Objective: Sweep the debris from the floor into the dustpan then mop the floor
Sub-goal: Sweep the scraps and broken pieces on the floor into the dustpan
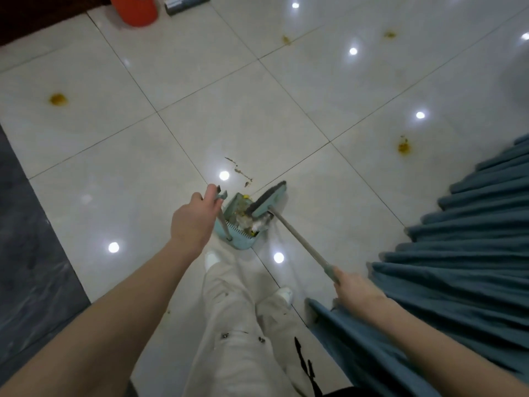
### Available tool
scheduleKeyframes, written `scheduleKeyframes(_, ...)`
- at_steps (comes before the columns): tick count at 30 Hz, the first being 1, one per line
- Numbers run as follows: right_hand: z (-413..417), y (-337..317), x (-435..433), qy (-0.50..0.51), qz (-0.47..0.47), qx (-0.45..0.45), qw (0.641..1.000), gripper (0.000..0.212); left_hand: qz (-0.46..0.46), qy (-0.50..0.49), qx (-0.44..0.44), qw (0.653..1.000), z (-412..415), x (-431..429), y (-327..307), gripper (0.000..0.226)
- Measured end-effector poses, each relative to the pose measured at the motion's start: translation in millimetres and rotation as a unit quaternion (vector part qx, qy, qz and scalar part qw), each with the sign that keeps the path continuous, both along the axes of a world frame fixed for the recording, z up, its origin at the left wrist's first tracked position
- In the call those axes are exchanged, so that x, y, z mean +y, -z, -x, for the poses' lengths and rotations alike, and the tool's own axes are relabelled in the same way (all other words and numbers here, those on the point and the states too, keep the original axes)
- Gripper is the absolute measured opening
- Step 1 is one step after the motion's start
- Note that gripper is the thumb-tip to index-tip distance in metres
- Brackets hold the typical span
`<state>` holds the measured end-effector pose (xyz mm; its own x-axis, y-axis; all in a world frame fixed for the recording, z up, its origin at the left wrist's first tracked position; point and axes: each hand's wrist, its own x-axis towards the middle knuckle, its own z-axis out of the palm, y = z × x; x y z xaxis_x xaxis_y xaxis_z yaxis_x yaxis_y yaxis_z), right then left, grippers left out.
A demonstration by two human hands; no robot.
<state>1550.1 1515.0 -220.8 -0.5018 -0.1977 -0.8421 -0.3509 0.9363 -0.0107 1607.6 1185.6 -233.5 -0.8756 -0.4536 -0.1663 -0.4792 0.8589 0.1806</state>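
Left hand (194,222) fingers grip dustpan (243,233) handle; right hand (353,292) fingers grip broom (267,202) pole; debris (246,219) in pan below fingers.

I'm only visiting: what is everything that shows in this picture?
floor tiles: many, glossy white, all across
stains: four, yellow-brown, scattered on the far tiles
streak: one, brown, just beyond the dustpan
dustpan: one, teal, centre
debris: a heap, mixed colours, inside the dustpan
broom: one, teal head with grey bristles, at the dustpan's mouth
bucket: one, orange, top edge
curtain: one, teal, right
dark strip: one, grey, left edge
trousers: cream, bottom centre
shoes: two, white
left hand: grips the dustpan's handle
right hand: grips the broom's handle
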Motion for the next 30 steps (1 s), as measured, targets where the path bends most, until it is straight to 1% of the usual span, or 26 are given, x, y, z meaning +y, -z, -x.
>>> scheduleKeyframes(2, 7, -14, 9, 0.001, 0.009, 0.007, 1.0, 0.034, 0.005, 0.003, 0.007, 1.0, -3, 2, -2, 0.033)
scheduleKeyframes(5, 30, -28, 17, 0.044, 0.063, 0.031, 0.997, 0.034, 0.007, -0.007, 0.011, 1.0, -16, 7, -3, 0.033)
scheduleKeyframes(8, 54, -33, 21, 0.061, 0.104, 0.043, 0.992, 0.032, -0.003, -0.045, 0.005, 0.999, -35, 10, -2, 0.031)
scheduleKeyframes(11, 69, -30, 15, 0.091, 0.133, 0.06, 0.985, 0.036, 0.003, -0.041, -0.008, 0.999, -49, 9, 1, 0.028)
scheduleKeyframes(16, 94, -17, -39, 0.173, 0.149, 0.088, 0.97, 0.036, -0.006, -0.04, -0.046, 0.998, -55, 3, 1, 0.027)
scheduleKeyframes(22, 136, 23, -141, 0.237, 0.177, 0.073, 0.952, 0.032, -0.018, -0.05, -0.036, 0.998, -51, -5, 4, 0.026)
scheduleKeyframes(26, 155, 49, -199, 0.229, 0.167, 0.076, 0.956, 0.028, -0.011, -0.044, -0.037, 0.998, -43, -9, 8, 0.031)
scheduleKeyframes(30, 158, 78, -225, 0.155, 0.132, 0.089, 0.975, 0.031, 0.007, -0.043, -0.032, 0.999, -38, -23, 10, 0.03)
